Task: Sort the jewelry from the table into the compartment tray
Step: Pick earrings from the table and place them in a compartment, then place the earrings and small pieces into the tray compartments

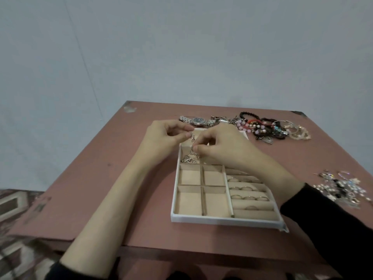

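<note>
Fingers (pixel 187 135) of left hand (pixel 161 138) and right hand (pixel 221 145) in a pinch on 1 thin silver chain (pixel 193 138) above beige tray (pixel 222 220)

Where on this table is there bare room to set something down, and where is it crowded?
Bare: the table left of the tray, crossed by the left forearm; the strip between the bracelets and the small-jewelry heap. Crowded: the far edge with the watch, and over the tray's far end, where the left hand and right hand pinch a chain.
</note>
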